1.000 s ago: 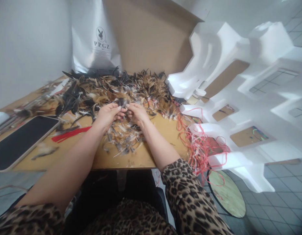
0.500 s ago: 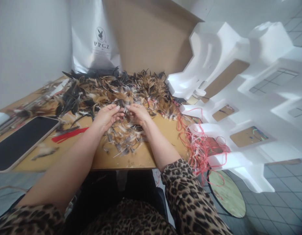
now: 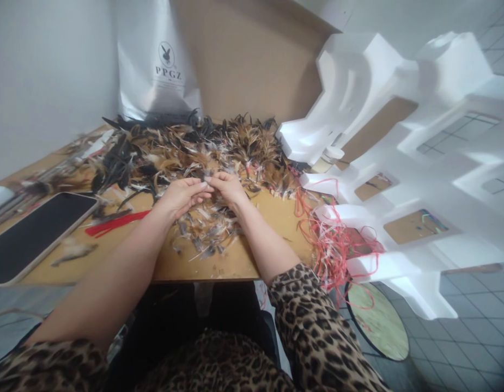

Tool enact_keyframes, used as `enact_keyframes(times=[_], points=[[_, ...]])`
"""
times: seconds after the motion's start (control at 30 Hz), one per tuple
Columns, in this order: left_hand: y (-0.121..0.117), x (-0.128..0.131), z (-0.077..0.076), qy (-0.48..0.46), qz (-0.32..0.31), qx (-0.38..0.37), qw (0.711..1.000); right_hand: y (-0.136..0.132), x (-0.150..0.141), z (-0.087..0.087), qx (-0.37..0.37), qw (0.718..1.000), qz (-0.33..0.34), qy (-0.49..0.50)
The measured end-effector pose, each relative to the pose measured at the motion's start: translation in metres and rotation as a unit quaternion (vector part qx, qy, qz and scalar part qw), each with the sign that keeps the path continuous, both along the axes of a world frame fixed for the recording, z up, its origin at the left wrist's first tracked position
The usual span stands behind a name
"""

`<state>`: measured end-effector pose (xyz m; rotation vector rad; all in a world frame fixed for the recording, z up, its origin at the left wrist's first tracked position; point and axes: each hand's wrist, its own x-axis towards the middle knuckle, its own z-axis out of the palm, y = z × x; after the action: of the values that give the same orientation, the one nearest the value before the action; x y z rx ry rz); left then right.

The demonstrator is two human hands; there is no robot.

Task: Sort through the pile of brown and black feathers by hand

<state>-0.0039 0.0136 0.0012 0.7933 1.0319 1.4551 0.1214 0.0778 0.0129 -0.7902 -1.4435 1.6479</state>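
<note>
My left hand (image 3: 182, 195) and my right hand (image 3: 228, 188) meet over the table, fingertips nearly touching, each closed in a pinch. A small greyish feather (image 3: 205, 174) shows at the fingertips; its lower part is hidden by the fingers. Below the hands lies a loose heap of short brown and white feathers (image 3: 206, 231). Behind them spreads a wide pile of brown and black feathers (image 3: 170, 144), with a fuller brown bunch (image 3: 254, 139) at its right.
Left on the table (image 3: 272, 228) lie a phone (image 3: 39, 234), red strips (image 3: 119, 222) and thin sticks (image 3: 26, 198). White foam packing (image 3: 451, 190) stands right, with tangled red string (image 3: 335, 245) against it. A silver bag (image 3: 153, 32) and cardboard (image 3: 255, 60) stand behind. A round mirror-like disc (image 3: 380, 321) sits lower right.
Both hands have closed in on each other, the right one shifting slightly left, so the gap between the fingertips has almost gone. The piles around them look unchanged.
</note>
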Motion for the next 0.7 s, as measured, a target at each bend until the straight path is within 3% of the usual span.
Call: enact_keyframes(times=[0.4,0.7], points=[[-0.0005,-0.0029,0.0008,-0.038,-0.029,-0.047,0.998,0.0025,-0.0028,-0.0088,-0.055,0.997,0.03,0.04],[0.0022,-0.002,-0.0049,0.068,0.027,-0.007,0.997,0.007,-0.002,-0.0103,-0.016,0.999,0.029,0.028]])
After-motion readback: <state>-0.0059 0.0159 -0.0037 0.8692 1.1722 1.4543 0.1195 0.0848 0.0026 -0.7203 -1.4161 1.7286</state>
